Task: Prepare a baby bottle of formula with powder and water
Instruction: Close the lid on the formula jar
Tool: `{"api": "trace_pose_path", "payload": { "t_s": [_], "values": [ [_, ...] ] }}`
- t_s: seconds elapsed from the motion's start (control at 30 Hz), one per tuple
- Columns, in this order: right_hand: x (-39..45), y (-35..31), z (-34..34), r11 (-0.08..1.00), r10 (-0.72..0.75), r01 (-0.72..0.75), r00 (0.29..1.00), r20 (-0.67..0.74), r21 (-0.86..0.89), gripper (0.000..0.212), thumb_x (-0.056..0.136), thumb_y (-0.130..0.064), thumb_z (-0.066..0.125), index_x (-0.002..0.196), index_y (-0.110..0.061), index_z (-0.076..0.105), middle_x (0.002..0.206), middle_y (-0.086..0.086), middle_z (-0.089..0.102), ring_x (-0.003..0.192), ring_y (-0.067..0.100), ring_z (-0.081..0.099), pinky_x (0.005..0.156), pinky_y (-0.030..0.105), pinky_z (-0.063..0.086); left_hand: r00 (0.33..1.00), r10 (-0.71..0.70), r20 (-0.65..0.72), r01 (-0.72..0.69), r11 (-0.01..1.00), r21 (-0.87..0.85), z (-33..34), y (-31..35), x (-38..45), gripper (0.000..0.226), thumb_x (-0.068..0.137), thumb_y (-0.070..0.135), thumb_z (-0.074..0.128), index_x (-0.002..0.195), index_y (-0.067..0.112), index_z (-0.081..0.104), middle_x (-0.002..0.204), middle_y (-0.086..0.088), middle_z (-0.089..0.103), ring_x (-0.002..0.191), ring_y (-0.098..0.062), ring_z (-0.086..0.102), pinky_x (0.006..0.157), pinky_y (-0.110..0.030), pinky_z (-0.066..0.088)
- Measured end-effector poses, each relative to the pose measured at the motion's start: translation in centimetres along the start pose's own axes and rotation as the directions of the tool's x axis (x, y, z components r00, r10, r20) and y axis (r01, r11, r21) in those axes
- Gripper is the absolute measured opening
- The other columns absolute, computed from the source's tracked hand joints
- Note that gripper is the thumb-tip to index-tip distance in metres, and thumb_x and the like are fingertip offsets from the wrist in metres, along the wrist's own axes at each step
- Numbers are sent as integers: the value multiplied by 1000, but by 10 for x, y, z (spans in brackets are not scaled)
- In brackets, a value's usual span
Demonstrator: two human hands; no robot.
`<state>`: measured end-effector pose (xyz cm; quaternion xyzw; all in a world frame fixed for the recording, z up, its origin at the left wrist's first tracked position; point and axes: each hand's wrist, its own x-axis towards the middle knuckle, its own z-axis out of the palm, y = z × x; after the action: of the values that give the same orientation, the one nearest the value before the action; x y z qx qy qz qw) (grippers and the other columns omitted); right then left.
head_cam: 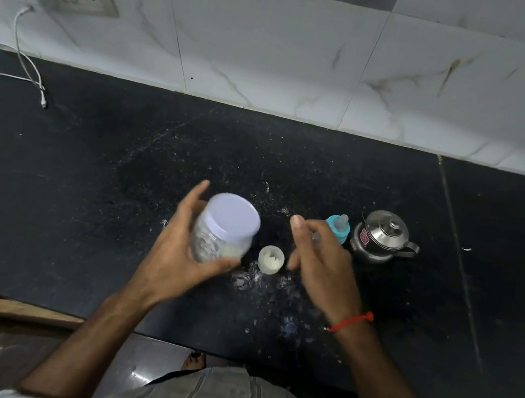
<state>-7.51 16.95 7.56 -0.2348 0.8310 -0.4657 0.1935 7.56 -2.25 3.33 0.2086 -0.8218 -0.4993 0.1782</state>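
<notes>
The left hand [176, 247] holds a lidded powder jar [223, 228] in a curled grip above the black counter [82, 186]. The right hand [320, 260] hovers beside it, fingers loosely spread, grasping nothing. The open baby bottle [271, 260] stands on the counter between the hands, its teal nipple cap [337, 228] and a steel kettle [383, 236] further right.

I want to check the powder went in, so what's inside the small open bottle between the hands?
White powder shows through the open mouth of the bottle, heaped against its inner wall. How deep it goes and whether water lies beneath cannot be seen.

Motion blur obscures the clear plastic, white-lidded jar [223, 228]; the open white bottle's [271, 259] body stays hidden below its rim.
</notes>
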Motion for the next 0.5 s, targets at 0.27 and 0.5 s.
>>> {"api": "trace_pose_path", "payload": {
  "t_s": [0.27,0.5],
  "values": [
    [16,56,-3,997,71,-71,918,-391,13,62,87,-33,79,136,-22,42,116,1,53,105,17,57,84,40,52,965,-134,-225,154,985,74,41,-48,33,113,71,30,96,160,28,26,155,2,32,135,-3,36,114,-31,33],
    [43,76,-8,978,64,-117,957,-282,-175,70,92,-40,72,150,-23,38,152,5,36,133,22,49,99,43,48,972,-184,-149,196,978,71,44,-69,26,133,60,39,99,162,21,16,158,-3,24,141,-5,28,124,-34,29]
  ]
}}
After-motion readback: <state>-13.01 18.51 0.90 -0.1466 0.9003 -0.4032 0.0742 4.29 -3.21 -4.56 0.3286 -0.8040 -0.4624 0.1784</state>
